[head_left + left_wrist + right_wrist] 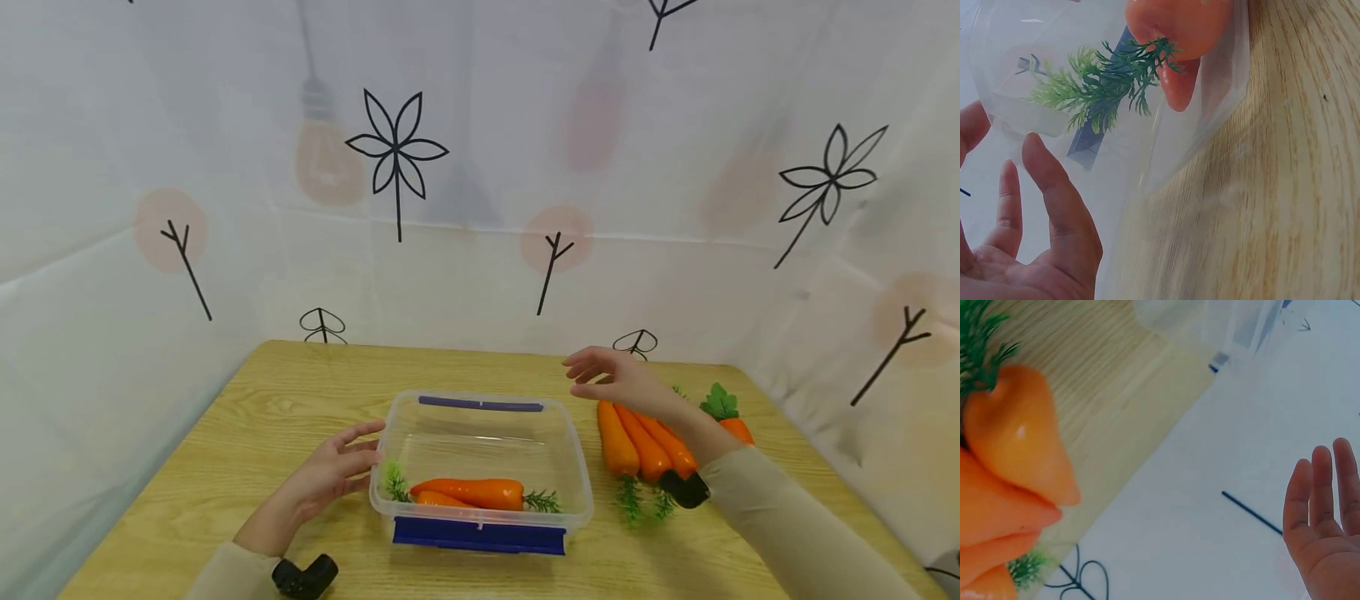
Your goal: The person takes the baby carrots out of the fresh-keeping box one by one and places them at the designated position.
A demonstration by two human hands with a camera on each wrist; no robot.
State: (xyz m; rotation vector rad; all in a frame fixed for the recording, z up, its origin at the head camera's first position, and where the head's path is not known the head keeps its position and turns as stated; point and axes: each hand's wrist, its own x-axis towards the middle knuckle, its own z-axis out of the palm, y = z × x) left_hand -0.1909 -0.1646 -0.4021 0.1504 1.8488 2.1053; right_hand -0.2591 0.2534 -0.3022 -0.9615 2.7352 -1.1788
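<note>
A clear plastic box [480, 417] with blue latches stands on the table, its top uncovered. Inside, along its near wall, lie orange toy carrots [480, 493] with green tops. My left hand [341, 467] rests its fingertips against the left wall of the box, the fingers only slightly bent; the left wrist view shows the fingers [1060, 194] at the plastic. Over the table to the right of the box, my right hand [618, 382] hangs in the air holding nothing, its fingers loosely extended. Just below it lie several more carrots [645, 442], partly hidden by the forearm.
Another carrot [738, 430] with a broad leafy top lies at the far right of the wooden table [315, 383]. A white cloth [480, 283] with printed flowers and twigs hangs behind the table and along its sides.
</note>
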